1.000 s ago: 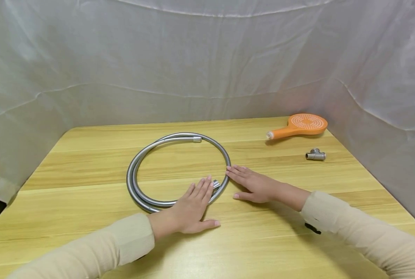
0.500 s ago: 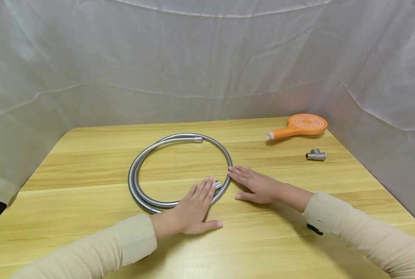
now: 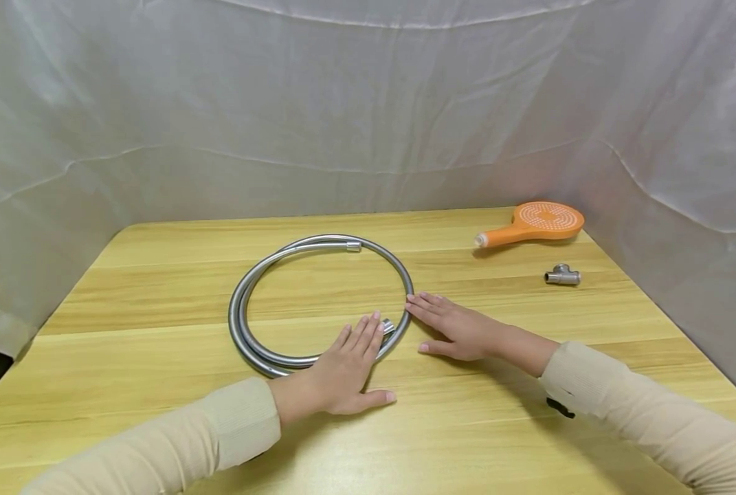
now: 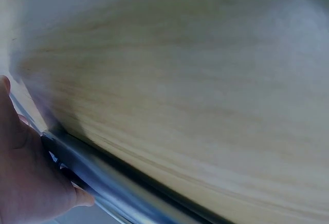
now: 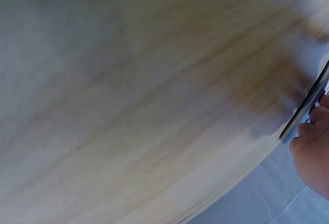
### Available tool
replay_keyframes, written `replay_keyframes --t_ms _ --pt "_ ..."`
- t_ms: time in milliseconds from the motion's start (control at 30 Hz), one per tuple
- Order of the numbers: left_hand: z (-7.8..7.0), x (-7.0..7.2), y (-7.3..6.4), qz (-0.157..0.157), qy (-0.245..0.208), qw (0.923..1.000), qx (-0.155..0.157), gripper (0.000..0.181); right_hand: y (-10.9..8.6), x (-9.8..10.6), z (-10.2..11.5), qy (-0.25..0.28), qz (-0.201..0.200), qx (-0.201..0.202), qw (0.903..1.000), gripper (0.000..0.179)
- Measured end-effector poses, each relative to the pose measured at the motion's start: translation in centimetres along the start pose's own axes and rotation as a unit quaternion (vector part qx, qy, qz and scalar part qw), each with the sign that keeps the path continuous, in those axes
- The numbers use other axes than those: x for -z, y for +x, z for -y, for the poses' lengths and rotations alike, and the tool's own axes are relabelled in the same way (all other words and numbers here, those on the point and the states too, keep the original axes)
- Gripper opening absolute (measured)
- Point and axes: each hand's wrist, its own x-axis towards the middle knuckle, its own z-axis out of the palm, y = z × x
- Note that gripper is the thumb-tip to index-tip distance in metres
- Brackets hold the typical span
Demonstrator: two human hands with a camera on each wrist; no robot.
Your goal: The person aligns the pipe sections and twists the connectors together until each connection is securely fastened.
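Observation:
A silver metal shower hose (image 3: 234, 316) lies coiled on the table in the head view, with one end fitting (image 3: 354, 246) at the far side. My left hand (image 3: 346, 364) lies flat across the coil's near right part, fingers straight, thumb out to the right. Just beyond its fingertips shows the other end fitting (image 3: 389, 327). With straight fingers, my right hand (image 3: 457, 330) touches the coil's right side. The left wrist view has the hose (image 4: 118, 178) passing beside the left hand (image 4: 31, 178). In the right wrist view the hose appears beyond the right hand (image 5: 313, 162).
An orange shower head (image 3: 547, 217) rests at the table's back right corner, handle pointing left. Nearer me is a small metal tee fitting (image 3: 563, 276). Pale grey sheeting (image 3: 368, 124) hangs around the back and sides of the wooden table (image 3: 157, 275).
The coil and both hands have shifted very slightly right together, mostly in the first half second. The shower head and tee fitting stay put on the table.

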Motion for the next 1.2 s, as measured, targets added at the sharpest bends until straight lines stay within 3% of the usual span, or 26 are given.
replay_keyframes --t_ms 333,700,1200 --pt "-0.6 0.4 0.2 0.002 0.001 1.0 -0.008 0.093 -0.5 0.3 0.1 -0.001 0.005 -0.015 0.9999 0.068" --pt "-1.2 0.4 0.9 0.009 0.004 0.9999 -0.013 0.093 -1.4 0.3 -0.1 -0.012 -0.021 -0.004 0.9997 0.067" --pt "-2.2 0.7 1.6 0.029 0.019 0.9993 -0.013 0.094 -2.3 0.5 -0.4 -0.008 -0.008 -0.023 0.9997 0.068"
